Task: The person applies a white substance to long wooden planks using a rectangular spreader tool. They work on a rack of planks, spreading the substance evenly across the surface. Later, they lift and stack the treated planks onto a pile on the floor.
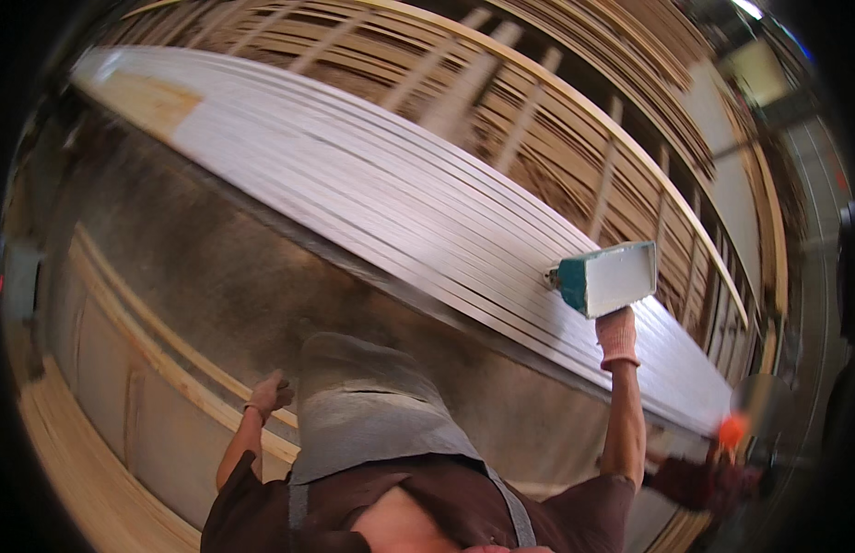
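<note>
My right hand, in a pinkish knit glove, is closed under a teal container with a white inside, perhaps a hand-held coating tool; its exact kind cannot be told. The container is over the right part of a long row of narrow wooden boards covered in whitish, wet-looking coating. At the row's far left end, a patch of bare tan wood shows. Away from the boards, my left hand, also gloved, hangs beside my grey apron. It holds nothing that I can see, and its fingers are loosely curled.
Slatted racks with stacked wooden strips stand beyond the coated boards. Behind my left arm lie a low panel with wooden rails and a stack of boards. At the right, a person in a dark red top is near the boards' end.
</note>
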### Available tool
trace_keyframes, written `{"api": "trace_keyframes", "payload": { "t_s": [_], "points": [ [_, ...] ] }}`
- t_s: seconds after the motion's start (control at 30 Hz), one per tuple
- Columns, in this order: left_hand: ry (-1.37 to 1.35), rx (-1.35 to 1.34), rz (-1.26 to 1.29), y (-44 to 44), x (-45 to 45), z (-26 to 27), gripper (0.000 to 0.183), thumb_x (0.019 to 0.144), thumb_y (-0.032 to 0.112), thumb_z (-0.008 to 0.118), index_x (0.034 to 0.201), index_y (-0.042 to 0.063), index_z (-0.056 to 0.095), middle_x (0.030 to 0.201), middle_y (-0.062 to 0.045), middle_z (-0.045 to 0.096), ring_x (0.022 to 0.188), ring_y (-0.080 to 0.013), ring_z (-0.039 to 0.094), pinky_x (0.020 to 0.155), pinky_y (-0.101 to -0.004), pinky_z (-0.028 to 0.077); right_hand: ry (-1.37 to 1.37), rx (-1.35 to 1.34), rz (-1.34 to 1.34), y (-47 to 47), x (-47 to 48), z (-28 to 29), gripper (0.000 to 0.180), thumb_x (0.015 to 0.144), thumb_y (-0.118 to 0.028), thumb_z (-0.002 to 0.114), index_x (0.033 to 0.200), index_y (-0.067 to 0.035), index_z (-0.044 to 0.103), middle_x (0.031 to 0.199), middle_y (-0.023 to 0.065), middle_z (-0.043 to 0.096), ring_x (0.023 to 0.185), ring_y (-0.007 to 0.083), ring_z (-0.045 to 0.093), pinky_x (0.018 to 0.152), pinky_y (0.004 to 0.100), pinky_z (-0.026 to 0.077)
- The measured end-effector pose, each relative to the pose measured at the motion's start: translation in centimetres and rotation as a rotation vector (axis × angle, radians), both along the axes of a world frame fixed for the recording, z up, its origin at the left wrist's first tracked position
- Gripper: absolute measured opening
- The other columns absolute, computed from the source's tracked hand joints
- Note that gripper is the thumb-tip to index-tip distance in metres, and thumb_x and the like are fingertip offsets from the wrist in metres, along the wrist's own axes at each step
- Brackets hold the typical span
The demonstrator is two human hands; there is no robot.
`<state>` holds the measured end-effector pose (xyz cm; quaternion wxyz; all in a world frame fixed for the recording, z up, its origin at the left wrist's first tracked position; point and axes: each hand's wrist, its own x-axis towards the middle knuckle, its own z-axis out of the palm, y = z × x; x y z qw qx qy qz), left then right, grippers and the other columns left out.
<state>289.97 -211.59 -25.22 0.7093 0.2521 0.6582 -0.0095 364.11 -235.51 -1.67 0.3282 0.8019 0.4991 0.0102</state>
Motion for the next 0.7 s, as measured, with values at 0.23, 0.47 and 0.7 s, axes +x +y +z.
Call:
{"api": "trace_keyframes", "payload": {
  "t_s": [0.23,0.47,0.7],
  "points": [
    [-0.163,0.186,0.030,8.6,-0.2,1.6,0.068,0.098,0.050,0.058,0.138,-0.005,0.054,0.132,-0.020,0.062,0.107,-0.0285,0.067,0.084,-0.0406,0.056,-0.038,0.130,0.380,26.3,-11.3,-0.1,0.023,0.090,-0.016,0.059,0.104,-0.011,0.076,0.106,0.0107,0.075,0.099,0.0241,0.072,0.086,0.0378,0.055],
    [-0.061,0.100,0.412,13.9,-17.1,-0.4,0.068,0.098,0.048,0.055,0.139,-0.007,0.053,0.124,-0.021,0.066,0.104,-0.0305,0.067,0.088,-0.0405,0.053,-0.077,0.211,0.554,39.0,-18.5,4.3,0.027,0.087,-0.021,0.063,0.110,-0.010,0.074,0.107,0.0046,0.075,0.106,0.0231,0.069,0.091,0.0379,0.053],
    [0.101,-0.023,0.779,18.4,-24.9,0.6,0.060,0.097,0.047,0.055,0.118,-0.009,0.055,0.070,-0.010,0.053,0.050,-0.0181,0.046,0.045,-0.0299,0.037,-0.164,-0.034,0.860,52.2,-26.3,2.6,0.039,0.093,-0.024,0.056,0.128,-0.012,0.067,0.122,0.0058,0.072,0.115,0.0232,0.066,0.095,0.0410,0.049]
  ]
}}
